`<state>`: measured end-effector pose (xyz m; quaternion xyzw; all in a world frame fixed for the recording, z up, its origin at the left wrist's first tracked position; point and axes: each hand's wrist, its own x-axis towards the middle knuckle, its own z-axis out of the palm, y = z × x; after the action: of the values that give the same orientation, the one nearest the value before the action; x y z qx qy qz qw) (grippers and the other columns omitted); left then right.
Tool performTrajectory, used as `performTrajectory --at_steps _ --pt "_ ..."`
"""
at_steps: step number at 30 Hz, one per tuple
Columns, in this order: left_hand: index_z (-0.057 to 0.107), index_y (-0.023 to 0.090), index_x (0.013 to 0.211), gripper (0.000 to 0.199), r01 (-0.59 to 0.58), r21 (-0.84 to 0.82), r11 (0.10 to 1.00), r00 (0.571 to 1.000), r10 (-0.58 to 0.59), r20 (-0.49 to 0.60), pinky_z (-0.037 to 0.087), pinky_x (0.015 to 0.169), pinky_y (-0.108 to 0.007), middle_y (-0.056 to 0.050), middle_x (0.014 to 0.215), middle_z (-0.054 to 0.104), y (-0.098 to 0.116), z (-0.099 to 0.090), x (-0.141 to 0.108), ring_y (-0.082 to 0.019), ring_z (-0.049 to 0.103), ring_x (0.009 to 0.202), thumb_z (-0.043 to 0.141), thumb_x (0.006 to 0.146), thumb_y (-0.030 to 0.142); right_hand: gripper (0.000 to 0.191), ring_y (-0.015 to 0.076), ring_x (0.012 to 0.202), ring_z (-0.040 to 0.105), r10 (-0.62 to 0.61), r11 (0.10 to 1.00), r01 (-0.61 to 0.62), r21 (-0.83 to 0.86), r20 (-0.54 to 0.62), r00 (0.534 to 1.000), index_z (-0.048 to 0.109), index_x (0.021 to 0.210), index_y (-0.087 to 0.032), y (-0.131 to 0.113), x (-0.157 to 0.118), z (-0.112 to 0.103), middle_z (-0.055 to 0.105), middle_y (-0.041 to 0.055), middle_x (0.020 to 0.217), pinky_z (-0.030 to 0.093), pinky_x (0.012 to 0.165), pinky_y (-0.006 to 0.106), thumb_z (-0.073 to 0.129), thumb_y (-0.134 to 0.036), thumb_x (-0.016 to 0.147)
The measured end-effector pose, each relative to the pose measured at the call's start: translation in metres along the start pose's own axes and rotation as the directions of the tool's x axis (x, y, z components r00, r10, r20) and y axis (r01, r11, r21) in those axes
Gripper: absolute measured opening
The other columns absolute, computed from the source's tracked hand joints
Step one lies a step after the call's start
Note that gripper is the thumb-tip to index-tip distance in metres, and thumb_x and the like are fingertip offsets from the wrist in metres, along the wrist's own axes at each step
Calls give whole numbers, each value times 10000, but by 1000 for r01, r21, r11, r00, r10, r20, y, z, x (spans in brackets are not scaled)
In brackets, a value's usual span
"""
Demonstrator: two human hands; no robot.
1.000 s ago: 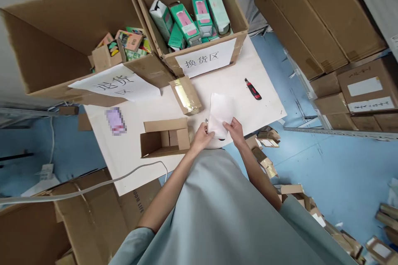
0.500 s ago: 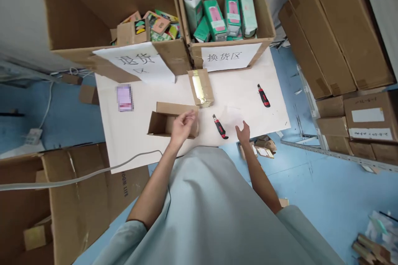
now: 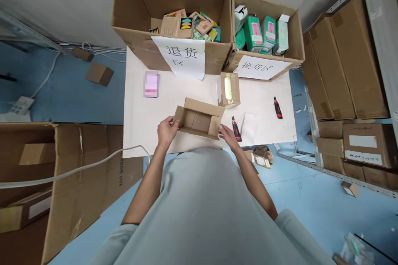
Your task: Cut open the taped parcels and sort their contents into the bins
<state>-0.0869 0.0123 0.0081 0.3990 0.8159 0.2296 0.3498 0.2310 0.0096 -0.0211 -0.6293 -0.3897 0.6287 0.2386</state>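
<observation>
A small open cardboard box [image 3: 200,132] is held between my two hands at the near side of the white table [image 3: 139,132]. My left hand [image 3: 167,133] grips its left end, thumb toward the opening. The lower right corner is pinched by my right hand [image 3: 229,136]. I see the bare brown inside of the box, its flaps standing up. Just right of it lies a red and black box cutter [image 3: 236,129], beside a crumpled white sheet [image 3: 249,126]. A closed, taped carton [image 3: 230,90] stands behind the cutter.
Two large cartons with paper signs line the back, the left carton [image 3: 143,51] holding mixed small boxes, the right carton [image 3: 297,56] green ones. A second box cutter [image 3: 277,108] lies at right, a pixelated purple item [image 3: 151,84] at left. A grey cable [image 3: 93,166] crosses the left.
Both hands have closed on the open box, now lifted or tilted and turned slightly. My right hand has left the white sheet and come to the box. The view has shifted.
</observation>
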Motion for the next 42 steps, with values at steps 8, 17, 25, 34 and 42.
performTrajectory --at_steps 8,17,25,34,42 --pt "779 203 1147 333 31 -108 994 997 -38 -67 590 957 -393 -91 1145 847 -52 -34 -3 -265 767 932 663 912 408 720 313 1446 651 -194 974 191 -122 -14 981 773 1414 -258 -20 13 58 768 98 1463 524 1247 497 580 -815 1001" --pt "704 195 1328 436 -55 -147 988 992 37 -125 586 1132 -495 -151 1331 782 -63 -36 -7 -315 756 1211 711 934 381 784 330 1400 711 -121 985 112 -129 -59 991 739 1473 -235 5 6 41 702 145 1582 627 1138 502 629 -835 980" --pt "668 214 1415 435 -403 -15 915 870 379 -315 362 1356 -578 -177 1531 634 23 9 -40 -368 480 1579 722 1005 349 582 345 1332 744 -220 930 97 -355 -323 920 755 1386 -178 47 13 -64 764 202 1465 617 1141 524 640 -623 1029" --pt "739 241 1331 301 -551 -153 820 811 570 130 562 1193 -467 -96 1353 766 128 161 -85 -273 717 1296 619 1068 324 740 424 1607 449 -122 754 -218 -619 -458 881 576 1592 -96 90 27 -159 497 289 1722 437 1292 583 710 -530 1008" --pt "702 197 1423 446 -285 -15 959 816 250 521 615 1130 -505 -184 1497 701 111 284 -86 -331 717 1328 672 981 255 803 480 1640 331 -193 750 -85 -655 -340 920 473 1674 -131 99 58 -139 292 322 1821 367 1282 718 710 -552 1033"
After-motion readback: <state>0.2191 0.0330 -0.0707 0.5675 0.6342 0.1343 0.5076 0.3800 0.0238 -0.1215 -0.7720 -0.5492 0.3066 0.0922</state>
